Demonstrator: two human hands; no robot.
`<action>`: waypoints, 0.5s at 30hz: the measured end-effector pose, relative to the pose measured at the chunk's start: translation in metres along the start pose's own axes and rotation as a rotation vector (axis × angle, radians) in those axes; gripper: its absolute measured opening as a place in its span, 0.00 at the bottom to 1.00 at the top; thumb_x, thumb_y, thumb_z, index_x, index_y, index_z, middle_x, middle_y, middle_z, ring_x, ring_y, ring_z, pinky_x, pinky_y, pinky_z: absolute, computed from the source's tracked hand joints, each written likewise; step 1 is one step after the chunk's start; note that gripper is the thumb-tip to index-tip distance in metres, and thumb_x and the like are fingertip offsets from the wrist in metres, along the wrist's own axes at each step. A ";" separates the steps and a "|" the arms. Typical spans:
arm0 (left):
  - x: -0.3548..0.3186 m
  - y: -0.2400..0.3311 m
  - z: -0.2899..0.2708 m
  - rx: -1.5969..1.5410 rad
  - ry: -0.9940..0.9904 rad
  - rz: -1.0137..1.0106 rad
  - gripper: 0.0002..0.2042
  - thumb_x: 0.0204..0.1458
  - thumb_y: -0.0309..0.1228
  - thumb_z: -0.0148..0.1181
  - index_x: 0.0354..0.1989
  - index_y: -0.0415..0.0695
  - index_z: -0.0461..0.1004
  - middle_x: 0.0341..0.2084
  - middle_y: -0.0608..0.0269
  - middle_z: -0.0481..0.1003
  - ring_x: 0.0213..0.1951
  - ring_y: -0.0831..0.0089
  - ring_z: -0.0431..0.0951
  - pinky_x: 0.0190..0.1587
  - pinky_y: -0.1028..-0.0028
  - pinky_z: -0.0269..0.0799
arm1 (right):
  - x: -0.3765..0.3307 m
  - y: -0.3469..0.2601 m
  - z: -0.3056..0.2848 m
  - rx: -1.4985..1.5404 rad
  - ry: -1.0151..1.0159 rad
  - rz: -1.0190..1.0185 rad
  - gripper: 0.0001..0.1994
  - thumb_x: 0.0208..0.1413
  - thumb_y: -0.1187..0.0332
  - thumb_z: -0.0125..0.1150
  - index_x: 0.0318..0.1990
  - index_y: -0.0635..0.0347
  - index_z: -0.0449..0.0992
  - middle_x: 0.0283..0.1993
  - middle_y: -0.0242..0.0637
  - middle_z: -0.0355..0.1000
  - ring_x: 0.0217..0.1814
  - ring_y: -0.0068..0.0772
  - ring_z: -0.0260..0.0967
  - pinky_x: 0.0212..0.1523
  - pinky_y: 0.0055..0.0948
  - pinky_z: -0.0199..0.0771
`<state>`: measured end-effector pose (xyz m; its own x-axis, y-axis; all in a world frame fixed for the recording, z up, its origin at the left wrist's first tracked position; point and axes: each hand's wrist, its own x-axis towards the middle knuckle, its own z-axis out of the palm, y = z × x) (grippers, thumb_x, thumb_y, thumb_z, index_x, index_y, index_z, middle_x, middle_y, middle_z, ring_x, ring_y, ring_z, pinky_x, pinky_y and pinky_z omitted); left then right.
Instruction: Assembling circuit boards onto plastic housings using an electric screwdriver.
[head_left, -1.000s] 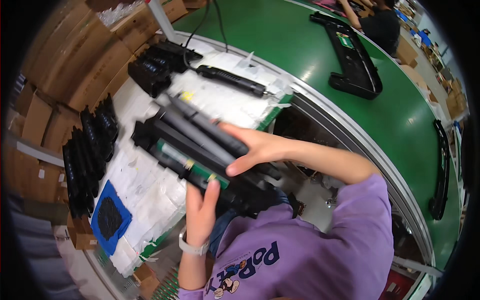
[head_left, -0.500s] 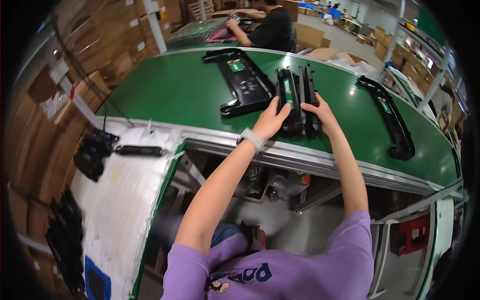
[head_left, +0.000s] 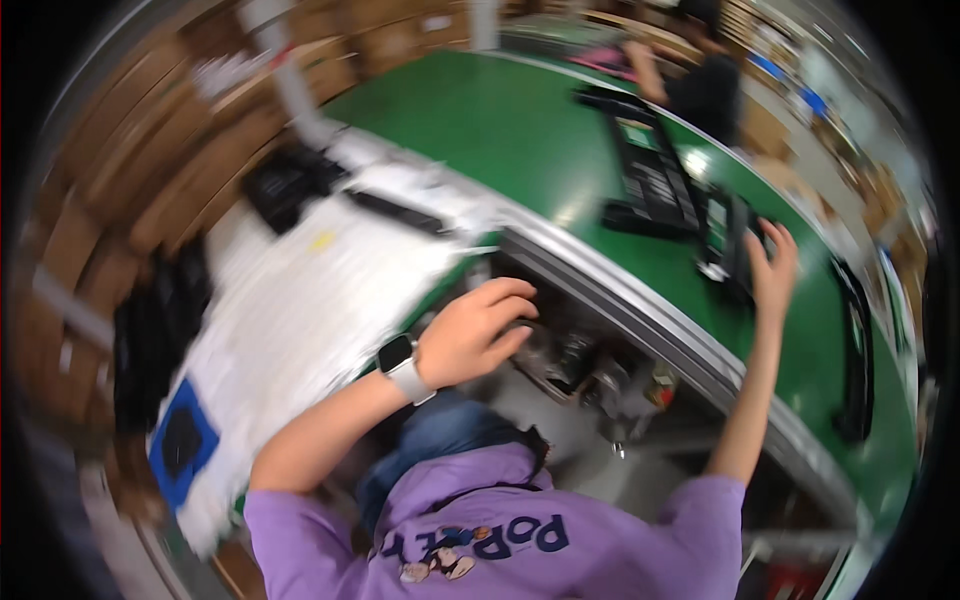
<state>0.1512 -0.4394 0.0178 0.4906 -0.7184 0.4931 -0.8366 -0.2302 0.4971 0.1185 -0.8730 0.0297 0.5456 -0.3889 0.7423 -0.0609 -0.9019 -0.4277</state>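
Note:
My right hand (head_left: 771, 266) reaches out over the green conveyor belt (head_left: 480, 120), fingers apart, touching the near end of a pair of long black parts (head_left: 728, 240) that lie on the belt. My left hand (head_left: 476, 335), with a white watch on its wrist, hovers loosely curled and holding nothing over the gap between the white work table (head_left: 300, 300) and the belt's metal rim. The picture is blurred by motion.
A larger black frame part (head_left: 650, 175) lies on the belt beyond the pair, and another long black part (head_left: 856, 350) at the right. The table carries a black rod (head_left: 395, 212), black piles (head_left: 285, 185), stacked black parts (head_left: 150, 330) and a blue pad (head_left: 183, 440). Another person (head_left: 700, 85) works across the belt.
My left hand has come off the black parts on the belt and drawn back toward the table. My right hand stays at the parts. The view has swung left.

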 end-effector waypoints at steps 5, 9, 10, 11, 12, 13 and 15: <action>-0.093 -0.010 -0.067 0.198 0.213 -0.081 0.07 0.46 0.24 0.57 0.35 0.40 0.71 0.42 0.55 0.70 0.43 0.59 0.72 0.45 0.68 0.70 | -0.009 -0.132 0.042 0.423 -0.271 -0.126 0.15 0.51 0.65 0.60 0.46 0.55 0.73 0.58 0.36 0.61 0.61 0.35 0.58 0.56 0.35 0.58; -0.180 -0.003 -0.125 0.329 0.404 -0.350 0.08 0.44 0.23 0.56 0.34 0.40 0.72 0.42 0.54 0.71 0.42 0.58 0.73 0.45 0.68 0.71 | -0.033 -0.289 0.100 0.615 -0.557 -0.439 0.15 0.46 0.70 0.61 0.44 0.57 0.73 0.56 0.35 0.62 0.58 0.34 0.60 0.51 0.31 0.62; -0.200 -0.003 -0.133 0.375 0.471 -0.400 0.07 0.45 0.23 0.56 0.34 0.39 0.72 0.42 0.53 0.70 0.42 0.58 0.73 0.44 0.68 0.71 | -0.044 -0.326 0.116 0.715 -0.639 -0.516 0.15 0.44 0.70 0.62 0.43 0.56 0.73 0.56 0.36 0.62 0.57 0.34 0.61 0.50 0.30 0.63; -0.218 -0.002 -0.144 0.427 0.510 -0.444 0.07 0.45 0.23 0.56 0.33 0.39 0.72 0.42 0.53 0.71 0.42 0.58 0.73 0.44 0.68 0.71 | -0.057 -0.362 0.131 0.788 -0.742 -0.587 0.16 0.43 0.71 0.62 0.43 0.56 0.74 0.55 0.37 0.63 0.56 0.35 0.62 0.49 0.30 0.64; -0.236 -0.001 -0.155 0.480 0.545 -0.484 0.06 0.45 0.23 0.56 0.33 0.39 0.72 0.41 0.52 0.71 0.42 0.58 0.74 0.44 0.68 0.70 | -0.073 -0.400 0.143 0.781 -0.802 -0.670 0.17 0.41 0.70 0.63 0.42 0.58 0.74 0.54 0.39 0.64 0.55 0.37 0.62 0.48 0.32 0.65; -0.252 -0.002 -0.163 0.493 0.566 -0.493 0.06 0.45 0.23 0.56 0.33 0.39 0.72 0.41 0.52 0.71 0.42 0.58 0.74 0.44 0.68 0.70 | -0.088 -0.433 0.157 0.840 -0.904 -0.751 0.17 0.41 0.69 0.63 0.42 0.58 0.74 0.53 0.41 0.64 0.55 0.39 0.63 0.47 0.33 0.66; -0.277 0.001 -0.175 0.651 0.693 -0.549 0.05 0.44 0.23 0.56 0.30 0.39 0.72 0.37 0.56 0.71 0.40 0.59 0.73 0.40 0.68 0.71 | -0.115 -0.496 0.185 0.925 -1.057 -0.830 0.17 0.41 0.67 0.64 0.42 0.59 0.75 0.52 0.42 0.65 0.53 0.41 0.65 0.46 0.33 0.67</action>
<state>0.0570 -0.1256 0.0067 0.6952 0.0658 0.7158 -0.3308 -0.8548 0.3999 0.2408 -0.3463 0.0615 0.4928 0.7644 0.4158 0.8061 -0.2210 -0.5490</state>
